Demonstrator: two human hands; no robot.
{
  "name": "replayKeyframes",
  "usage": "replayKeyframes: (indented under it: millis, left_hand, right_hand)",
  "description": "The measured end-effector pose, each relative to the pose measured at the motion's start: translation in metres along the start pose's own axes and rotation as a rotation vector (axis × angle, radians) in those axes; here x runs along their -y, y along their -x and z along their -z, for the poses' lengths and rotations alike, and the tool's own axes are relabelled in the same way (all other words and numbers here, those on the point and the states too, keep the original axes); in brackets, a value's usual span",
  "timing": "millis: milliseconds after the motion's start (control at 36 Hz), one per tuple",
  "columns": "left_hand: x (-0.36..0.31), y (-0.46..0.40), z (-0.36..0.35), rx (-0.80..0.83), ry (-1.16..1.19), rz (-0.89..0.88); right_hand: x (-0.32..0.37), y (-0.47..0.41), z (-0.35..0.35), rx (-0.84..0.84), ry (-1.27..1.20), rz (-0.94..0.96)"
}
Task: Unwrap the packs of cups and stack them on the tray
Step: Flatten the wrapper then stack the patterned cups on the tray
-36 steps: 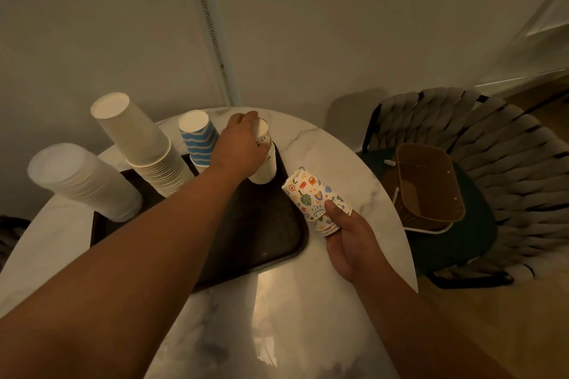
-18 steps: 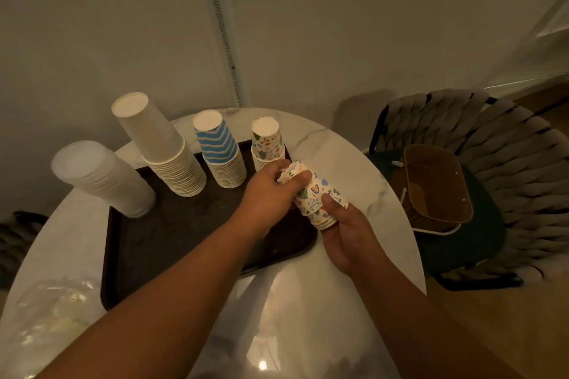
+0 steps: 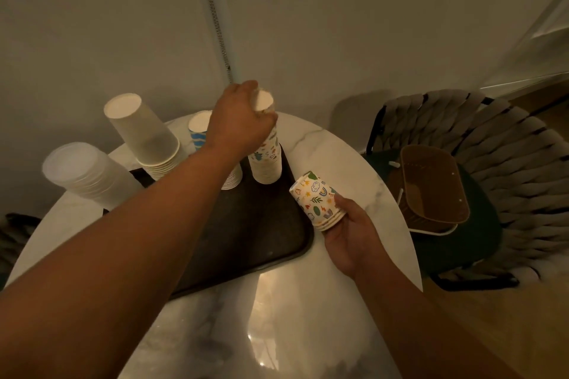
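Paper cups mid-transfer: left hand (image 3: 238, 124) is curled round the top cup (image 3: 264, 100) of the patterned stack (image 3: 266, 163), which stands upturned at the back right of the dark tray (image 3: 264, 240). Looks like it's seating one cup onto that stack; can't tell if the cup is fully nested yet. Right hand (image 3: 349, 235) grasps a short sleeve of patterned cups (image 3: 317, 201), tilted, held over the marble desk (image 3: 311, 311) just off the tray's right edge.

Step in hand, as I read it: feeding cups one at a time from the held sleeve onto the tray stack. Several cups left in the sleeve.

Next move needs: press the top cup square so the stack doesn't lean, let go, come back to the sleeve and peel one cup off its closed end. Thin paper, nests tight, so expect two to come off together.

Versus half a second ago: left hand was down at the sleeve with fingers on its end cup; now it's up at the tray stack. Right hand and sleeve sit about where they were. Blue striped stack (image 3: 198, 132) and plain white stack (image 3: 144, 135) are unchanged.
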State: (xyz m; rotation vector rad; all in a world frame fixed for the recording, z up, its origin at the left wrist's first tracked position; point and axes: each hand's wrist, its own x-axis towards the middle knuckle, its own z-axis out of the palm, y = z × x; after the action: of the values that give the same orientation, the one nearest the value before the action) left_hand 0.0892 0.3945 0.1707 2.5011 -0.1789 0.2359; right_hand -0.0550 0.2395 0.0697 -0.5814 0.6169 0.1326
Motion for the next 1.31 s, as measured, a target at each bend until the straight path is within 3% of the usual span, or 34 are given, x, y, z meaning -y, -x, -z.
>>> replayKeyframes:
  millis: [250,444,500,611,667,806,861,972,1083,1306]
  left_hand:
    - [0.019,0.005,-0.028,0.200,-0.124,0.040]
    - [0.025,0.000,-0.037,0.236,-0.130,0.056]
    - [0.024,0.001,-0.037,0.203,-0.126,0.044]
    - [0.008,0.020,-0.026,-0.028,0.023,-0.045]
    - [-0.003,0.037,-0.021,-0.047,0.104,-0.055]
    - [-0.006,0.077,-0.030,0.258,0.165,0.129]
    - [0.000,0.083,-0.036,0.360,0.296,0.241]
    - [0.002,0.089,-0.039,0.385,0.521,0.388]
    - [-0.002,0.080,-0.028,0.306,0.396,0.278]
    - [-0.023,0.024,0.023,-0.011,0.091,-0.083]
  right_hand:
    - [0.006,0.000,0.006,-0.012,-0.035,-0.049]
    - [0.008,0.000,0.005,0.001,0.005,-0.047]
    - [0.007,0.000,0.005,0.004,0.018,-0.039]
    - [0.006,-0.001,0.002,0.007,0.027,-0.032]
    - [0.006,-0.001,-0.001,0.009,0.026,-0.029]
    - [0.004,-0.001,-0.009,0.031,0.052,-0.014]
    - [0.002,-0.001,-0.011,0.039,0.055,-0.012]
    - [-0.002,0.002,-0.014,0.057,0.049,-0.013]
    - [-0.003,0.004,-0.013,0.067,0.044,-0.004]
    - [0.000,0.003,-0.008,0.016,-0.024,-0.020]
